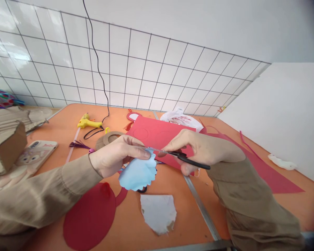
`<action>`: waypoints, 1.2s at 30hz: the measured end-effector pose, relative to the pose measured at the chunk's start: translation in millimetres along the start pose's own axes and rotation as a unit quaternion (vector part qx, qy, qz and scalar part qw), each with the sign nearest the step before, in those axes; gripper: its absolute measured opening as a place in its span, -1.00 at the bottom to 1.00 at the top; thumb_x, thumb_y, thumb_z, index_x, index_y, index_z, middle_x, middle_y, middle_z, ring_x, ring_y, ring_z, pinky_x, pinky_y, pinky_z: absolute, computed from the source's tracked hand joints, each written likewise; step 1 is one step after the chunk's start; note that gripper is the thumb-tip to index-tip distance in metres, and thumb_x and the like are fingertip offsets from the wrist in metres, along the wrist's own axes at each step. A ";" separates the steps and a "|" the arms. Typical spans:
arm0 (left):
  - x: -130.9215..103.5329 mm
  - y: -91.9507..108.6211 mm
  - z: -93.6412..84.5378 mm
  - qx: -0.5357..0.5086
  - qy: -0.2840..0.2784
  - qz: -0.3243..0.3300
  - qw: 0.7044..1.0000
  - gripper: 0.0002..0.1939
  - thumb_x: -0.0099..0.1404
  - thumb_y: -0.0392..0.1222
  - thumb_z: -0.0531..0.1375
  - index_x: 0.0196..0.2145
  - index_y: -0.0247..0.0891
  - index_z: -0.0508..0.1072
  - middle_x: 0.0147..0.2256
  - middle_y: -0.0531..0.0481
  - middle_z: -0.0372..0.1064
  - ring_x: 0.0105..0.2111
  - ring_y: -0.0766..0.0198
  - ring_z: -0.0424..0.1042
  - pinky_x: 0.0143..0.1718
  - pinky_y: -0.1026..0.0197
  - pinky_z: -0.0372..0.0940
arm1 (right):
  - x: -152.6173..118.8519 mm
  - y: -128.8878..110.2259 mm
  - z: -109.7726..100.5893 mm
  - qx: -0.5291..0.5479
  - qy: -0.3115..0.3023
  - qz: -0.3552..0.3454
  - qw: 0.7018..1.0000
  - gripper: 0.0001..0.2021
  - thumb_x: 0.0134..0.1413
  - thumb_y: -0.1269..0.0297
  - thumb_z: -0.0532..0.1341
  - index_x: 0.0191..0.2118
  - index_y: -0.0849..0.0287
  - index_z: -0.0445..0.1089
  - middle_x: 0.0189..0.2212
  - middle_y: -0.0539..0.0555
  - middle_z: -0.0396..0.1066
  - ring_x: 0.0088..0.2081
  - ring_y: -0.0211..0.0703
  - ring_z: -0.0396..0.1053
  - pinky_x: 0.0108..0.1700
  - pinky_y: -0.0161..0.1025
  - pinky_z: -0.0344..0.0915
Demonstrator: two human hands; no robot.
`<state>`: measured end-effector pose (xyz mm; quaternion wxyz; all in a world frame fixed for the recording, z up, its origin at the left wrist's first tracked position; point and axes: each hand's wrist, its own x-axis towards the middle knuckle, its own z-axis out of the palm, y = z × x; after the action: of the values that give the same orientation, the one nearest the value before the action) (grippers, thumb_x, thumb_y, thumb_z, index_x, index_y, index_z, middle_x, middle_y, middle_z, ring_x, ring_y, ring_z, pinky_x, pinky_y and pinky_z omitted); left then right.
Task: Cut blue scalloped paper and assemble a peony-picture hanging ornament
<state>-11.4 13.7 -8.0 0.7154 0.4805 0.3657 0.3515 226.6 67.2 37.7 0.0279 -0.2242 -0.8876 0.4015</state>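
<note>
My left hand (125,151) pinches a light blue paper piece (138,173) with a scalloped edge, thumb on top. In my right hand (199,150) is a pair of black-handled scissors (184,158), whose blades point left and reach the upper edge of the blue piece near my left thumb. Whether the blades are parted is hard to make out. Below the hands lies a whitish scrap (159,213) with a rough lower edge. A red sheet (157,134) with a faint drawn circle rests behind them. Nearer my left forearm sits a red rounded paper shape (91,216).
On the orange table (131,226) are a yellow glue gun (89,122) with a black cord, a purple tassel (80,144), a brown cardboard ring (110,138) and a white plastic bag (183,120). A patterned phone (38,153) and cardboard (10,150) stand left. More red paper (264,170) spreads right.
</note>
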 end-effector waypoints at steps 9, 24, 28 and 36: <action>0.4 -1.2 -0.7 -0.007 0.010 0.007 1.000 -0.84 -0.06 -0.22 0.40 -0.60 -0.34 0.52 -0.66 0.05 0.28 -0.67 0.41 0.16 -0.62 0.25 -0.02 | -0.9 3.1 -0.6 0.012 -0.003 -0.002 1.000 -0.59 -0.08 -0.04 0.42 -0.20 0.18 0.59 -0.62 -0.07 0.31 -0.57 -0.30 0.19 -0.54 -0.33 0.10; -0.1 -1.2 -1.6 -0.010 -0.007 0.007 1.000 -0.86 -0.02 -0.21 0.39 -0.53 -0.33 0.56 -0.61 -0.02 0.38 -0.65 0.34 0.27 -0.63 0.25 0.07 | 0.1 5.8 -0.2 0.013 0.011 -0.012 1.000 -0.59 -0.10 -0.03 0.43 -0.21 0.18 0.60 -0.61 -0.12 0.10 -0.52 -0.32 -0.04 -0.49 -0.29 -0.03; 0.4 -2.7 -2.7 -0.015 -0.004 0.012 1.000 -0.86 -0.03 -0.22 0.40 -0.53 -0.33 0.56 -0.62 0.02 0.36 -0.66 0.36 0.26 -0.62 0.27 0.08 | 0.6 4.5 -0.1 0.010 0.010 0.003 1.000 -0.62 -0.09 0.00 0.43 -0.24 0.22 0.59 -0.59 -0.12 0.05 -0.51 -0.33 -0.07 -0.49 -0.30 -0.04; 1.7 -1.2 0.0 -0.029 0.008 0.031 0.999 -0.79 -0.05 -0.25 0.43 -0.67 -0.35 0.48 -0.67 0.06 0.31 -0.66 0.43 0.25 -0.60 0.33 0.11 | 0.1 15.9 0.7 0.010 0.041 -0.021 0.999 -0.61 -0.10 -0.06 0.42 -0.33 0.22 0.58 -0.62 -0.10 0.08 -0.52 -0.33 -0.07 -0.50 -0.30 -0.09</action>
<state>-10.4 14.8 -9.5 0.7149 0.4680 0.3458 0.3875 232.2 75.9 25.7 0.0749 -0.2212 -0.8864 0.3998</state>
